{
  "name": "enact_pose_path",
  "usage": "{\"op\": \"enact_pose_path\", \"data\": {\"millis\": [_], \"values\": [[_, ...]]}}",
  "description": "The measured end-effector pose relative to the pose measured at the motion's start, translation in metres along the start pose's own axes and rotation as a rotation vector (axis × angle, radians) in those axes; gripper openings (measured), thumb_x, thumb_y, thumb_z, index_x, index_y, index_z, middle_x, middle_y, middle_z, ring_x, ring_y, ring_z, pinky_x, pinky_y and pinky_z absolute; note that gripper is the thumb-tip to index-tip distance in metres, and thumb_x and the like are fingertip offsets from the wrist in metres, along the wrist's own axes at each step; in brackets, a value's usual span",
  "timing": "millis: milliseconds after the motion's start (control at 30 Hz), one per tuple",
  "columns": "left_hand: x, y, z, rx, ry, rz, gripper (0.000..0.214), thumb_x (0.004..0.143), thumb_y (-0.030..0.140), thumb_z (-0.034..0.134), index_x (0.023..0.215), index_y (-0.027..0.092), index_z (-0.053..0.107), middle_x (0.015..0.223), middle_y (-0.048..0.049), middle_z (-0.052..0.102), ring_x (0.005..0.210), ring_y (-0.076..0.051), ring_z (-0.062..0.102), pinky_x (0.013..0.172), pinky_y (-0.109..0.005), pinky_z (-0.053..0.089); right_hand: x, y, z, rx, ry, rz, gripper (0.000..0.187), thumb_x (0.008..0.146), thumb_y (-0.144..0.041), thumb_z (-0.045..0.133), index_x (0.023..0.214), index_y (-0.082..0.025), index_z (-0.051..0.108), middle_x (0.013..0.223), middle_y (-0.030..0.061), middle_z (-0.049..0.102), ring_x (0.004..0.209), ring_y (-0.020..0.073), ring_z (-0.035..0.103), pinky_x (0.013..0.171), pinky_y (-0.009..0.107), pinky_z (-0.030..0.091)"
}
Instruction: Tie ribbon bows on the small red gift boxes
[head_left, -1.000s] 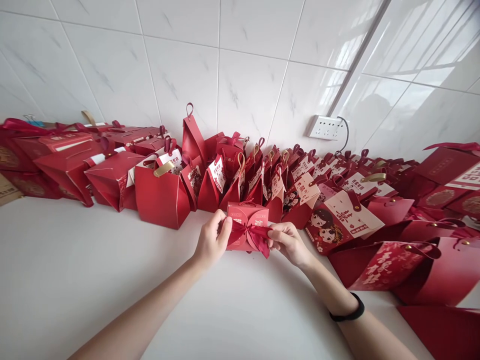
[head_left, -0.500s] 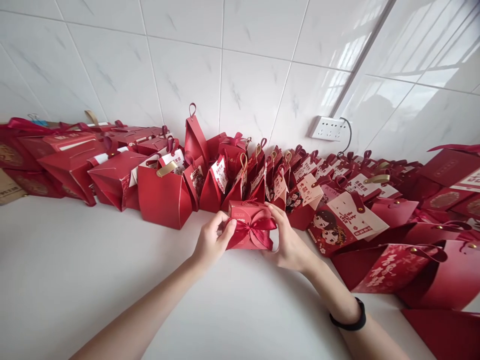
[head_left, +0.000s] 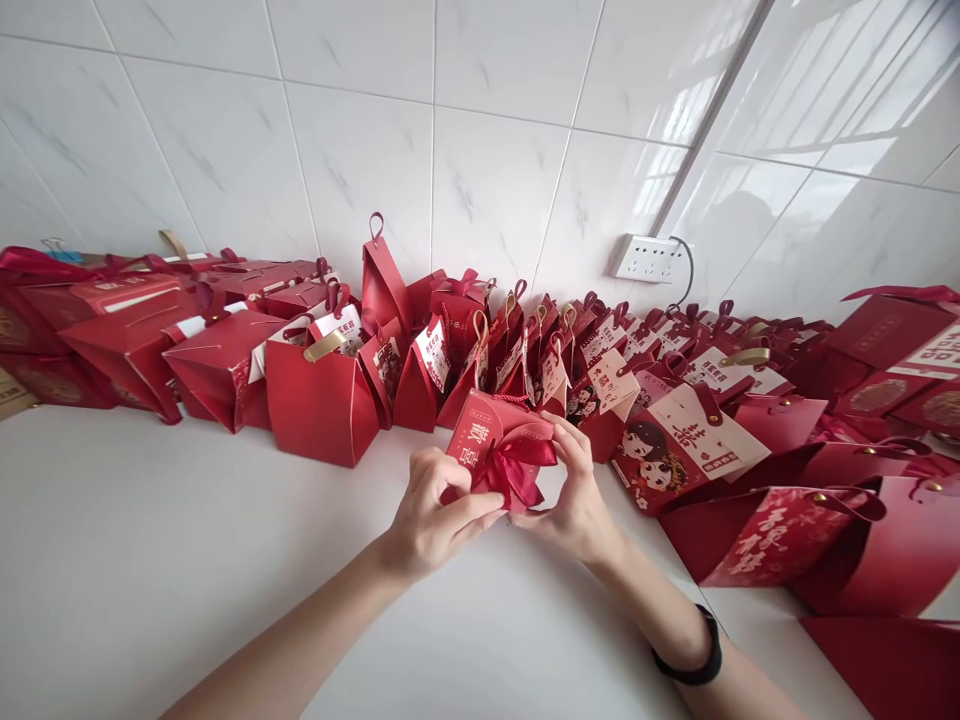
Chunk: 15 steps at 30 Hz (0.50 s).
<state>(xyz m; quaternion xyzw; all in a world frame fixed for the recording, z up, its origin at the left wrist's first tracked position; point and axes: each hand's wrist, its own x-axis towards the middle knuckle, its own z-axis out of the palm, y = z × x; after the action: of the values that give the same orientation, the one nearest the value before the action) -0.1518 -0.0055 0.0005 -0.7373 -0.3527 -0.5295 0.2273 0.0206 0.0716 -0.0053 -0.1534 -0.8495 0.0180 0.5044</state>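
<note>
A small red gift box (head_left: 480, 436) with a dark red ribbon bow (head_left: 516, 468) is held just above the white counter (head_left: 150, 560), tilted with one printed face toward me. My left hand (head_left: 435, 515) grips its left and lower side, fingers curled under it. On the box's right side my right hand (head_left: 574, 495) holds it with the fingertips up by the bow. A black band (head_left: 686, 655) circles my right wrist.
A long row of red gift bags and boxes (head_left: 322, 390) with ribbons and tags lines the tiled wall (head_left: 450, 120). More red bags (head_left: 795, 530) lie on their sides at the right. A white wall socket (head_left: 649, 258) with a cable sits above them.
Both hands stopped pulling the ribbon ends. They then closed on the box, lifted it off the counter and tilted it toward me. The bow now sits tied on its front.
</note>
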Motion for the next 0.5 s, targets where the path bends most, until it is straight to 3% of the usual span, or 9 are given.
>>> {"op": "enact_pose_path", "data": {"millis": [500], "values": [[0.0026,-0.0007,-0.0078,0.016,-0.001,0.056,0.008,0.081,0.016,0.061,0.084,0.023,0.063,0.069,0.0016,0.045,0.069,-0.012,0.045,0.066,-0.027,0.041,-0.0009,0.0008,-0.0033,0.022,-0.015,0.004,0.088,0.070,-0.040,0.069,0.137,-0.025,0.013,0.123,0.0177,0.036,0.117,0.0343,0.043,0.084,0.055,0.050]]}}
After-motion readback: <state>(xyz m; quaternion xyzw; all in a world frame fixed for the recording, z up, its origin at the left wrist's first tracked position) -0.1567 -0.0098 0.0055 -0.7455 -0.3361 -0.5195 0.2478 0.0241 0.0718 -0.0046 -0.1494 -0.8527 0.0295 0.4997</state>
